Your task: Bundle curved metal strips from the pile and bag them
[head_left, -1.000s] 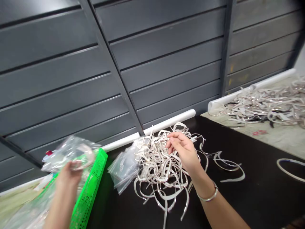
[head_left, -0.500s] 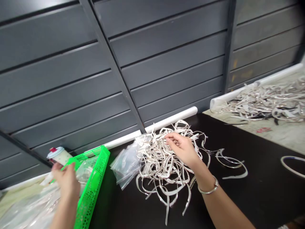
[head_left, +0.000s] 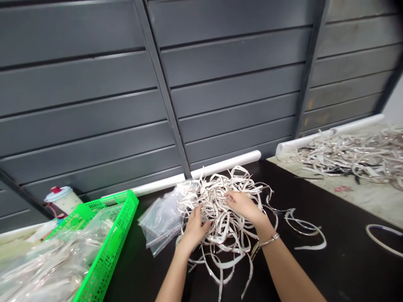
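Observation:
A tangled heap of thin, curved white strips with shiny edges (head_left: 228, 230) lies on the black tabletop. My left hand (head_left: 195, 230) reaches into its near left side, thumb and fingers apart, with no strip visibly gripped. Over the heap's upper right, my right hand (head_left: 244, 205) has its fingers bent and pressed together among the strips; what they hold, if anything, is hidden. Clear plastic bags (head_left: 160, 222) lie flat against the heap's left edge. A few loose strips (head_left: 310, 228) rest to the right of the heap.
At the left stands a green plastic basket (head_left: 108, 247) with filled clear bags (head_left: 59, 256) in it, and behind it a cup with a light blue lid (head_left: 64, 199). White tubes (head_left: 226, 163) run along the grey wall. Another strip heap (head_left: 362, 155) lies at far right.
My left hand has moved right, from over the green basket to the heap of strips. My right hand stays at the heap, slightly lower. The view has shifted a little.

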### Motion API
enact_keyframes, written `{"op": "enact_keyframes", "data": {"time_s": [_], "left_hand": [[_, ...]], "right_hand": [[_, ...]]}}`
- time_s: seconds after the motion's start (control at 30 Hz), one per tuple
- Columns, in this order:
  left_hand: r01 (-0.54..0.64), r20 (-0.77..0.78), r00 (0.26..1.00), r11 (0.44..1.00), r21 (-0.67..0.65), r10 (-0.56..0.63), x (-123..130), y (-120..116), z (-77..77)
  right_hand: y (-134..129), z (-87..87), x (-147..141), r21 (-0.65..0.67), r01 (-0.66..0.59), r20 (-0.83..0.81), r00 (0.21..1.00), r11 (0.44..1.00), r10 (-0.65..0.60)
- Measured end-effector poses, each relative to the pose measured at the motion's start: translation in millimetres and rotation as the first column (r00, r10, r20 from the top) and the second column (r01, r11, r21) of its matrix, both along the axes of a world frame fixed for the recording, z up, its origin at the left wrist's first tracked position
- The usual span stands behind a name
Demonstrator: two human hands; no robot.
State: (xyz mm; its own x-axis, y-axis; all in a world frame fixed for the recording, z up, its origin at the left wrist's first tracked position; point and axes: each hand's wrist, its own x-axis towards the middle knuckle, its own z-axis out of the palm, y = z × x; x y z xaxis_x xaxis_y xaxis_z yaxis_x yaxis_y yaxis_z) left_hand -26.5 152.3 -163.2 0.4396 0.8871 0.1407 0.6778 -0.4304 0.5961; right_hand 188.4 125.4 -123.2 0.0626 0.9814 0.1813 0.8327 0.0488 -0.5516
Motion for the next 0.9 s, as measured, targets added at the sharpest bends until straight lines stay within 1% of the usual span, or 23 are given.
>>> {"op": "enact_keyframes", "data": {"time_s": [0.07,0.1,0.17,0.23,0.3,0.37,0.43,0.5,0.57,0.63,0.7,0.73,0.77,0.83,0.9], "left_hand": [[-0.119,-0.054,0.991,0.993,0.018,0.120,8.3,11.1,-15.9],[-0.157,-0.074,0.985,0.987,0.026,0.159,11.2,16.2,-21.5],[-0.175,-0.093,0.980,0.984,0.041,0.178,14.7,24.9,-27.7],[-0.152,-0.066,0.986,0.987,0.060,0.156,16.4,31.1,-28.6],[-0.135,-0.009,0.991,0.988,0.081,0.136,17.5,34.6,-26.6],[-0.120,0.054,0.992,0.987,0.102,0.115,19.0,35.2,-23.2],[-0.087,0.106,0.992,0.989,0.123,0.074,21.3,33.1,-18.6],[-0.051,0.165,0.986,0.988,0.148,0.026,24.0,28.7,-11.9],[-0.030,0.219,0.976,0.984,0.175,-0.009,26.3,22.6,-2.2],[-0.023,0.282,0.958,0.977,0.211,-0.039,27.2,16.1,9.7],[-0.021,0.353,0.933,0.967,0.253,-0.073,25.8,10.7,21.4],[-0.026,0.380,0.921,0.962,0.272,-0.082,23.8,8.8,26.3],[-0.032,0.391,0.917,0.959,0.283,-0.085,21.0,7.5,30.2],[-0.031,0.330,0.942,0.965,0.261,-0.059,12.9,6.3,34.2],[0.019,0.177,0.983,0.987,0.162,-0.048,2.0,5.1,34.4]], "right_hand": [[2.7,-7.1,-9.8,-0.045,-0.042,0.014,0.999,0.998,0.043],[4.6,-12.1,-14.5,-0.063,-0.059,0.024,0.998,0.996,0.061],[9.1,-24.2,-22.9,-0.097,-0.085,0.044,0.995,0.992,0.089],[14.3,-36.7,-30.0,-0.129,-0.098,0.046,0.993,0.987,0.105],[19.9,-47.0,-35.7,-0.128,-0.101,0.026,0.994,0.987,0.105],[26.0,-53.7,-39.8,-0.085,-0.112,-0.030,0.994,0.990,0.109],[31.9,-56.9,-42.3,-0.022,-0.140,-0.106,0.985,0.990,0.137],[36.3,-56.6,-43.3,0.056,-0.152,-0.220,0.962,0.987,0.161],[37.4,-52.5,-42.9,0.119,-0.143,-0.341,0.923,0.983,0.175],[34.6,-44.2,-41.1,0.185,-0.132,-0.470,0.859,0.974,0.206],[29.0,-33.5,-37.5,0.249,-0.114,-0.550,0.800,0.962,0.238],[25.8,-28.1,-34.9,0.273,-0.098,-0.572,0.783,0.957,0.243],[23.0,-23.4,-31.8,0.284,-0.080,-0.576,0.783,0.956,0.236],[18.9,-16.4,-24.6,0.268,-0.052,-0.563,0.802,0.962,0.200],[17.0,-12.6,-17.5,0.257,-0.019,-0.545,0.823,0.966,0.161]]}}
